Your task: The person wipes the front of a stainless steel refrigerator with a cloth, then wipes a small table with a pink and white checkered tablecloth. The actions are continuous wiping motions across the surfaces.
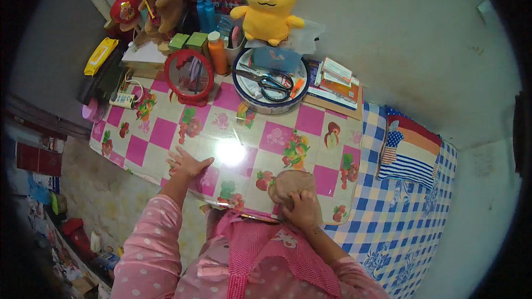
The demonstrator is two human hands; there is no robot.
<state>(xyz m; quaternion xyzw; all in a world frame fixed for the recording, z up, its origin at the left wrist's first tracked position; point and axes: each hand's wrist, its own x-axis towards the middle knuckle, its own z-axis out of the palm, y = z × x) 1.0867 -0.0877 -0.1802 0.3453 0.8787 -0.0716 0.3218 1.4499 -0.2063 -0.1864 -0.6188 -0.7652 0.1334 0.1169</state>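
Before me is a table with a fruit-patterned, pink-and-cream checked cover point(220, 120) that looks glossy. My left hand point(188, 163) rests on or just over its front left part, fingers apart and holding nothing. Near the front edge on the right, my right hand point(302, 209) grips a brownish-beige cloth point(293, 182). The cloth lies bunched on the tabletop, its near part covered by the hand. Between the two hands a bright light reflection shows on the cover.
Along the back stand a red-framed mirror point(190, 72), an orange bottle point(217, 53), a round tin point(272, 109) holding scissors point(266, 81), stacked boxes point(338, 83) and a yellow plush toy point(272, 12). A power strip point(123, 100) lies at left. A checked bed point(399, 216) adjoins the right side.
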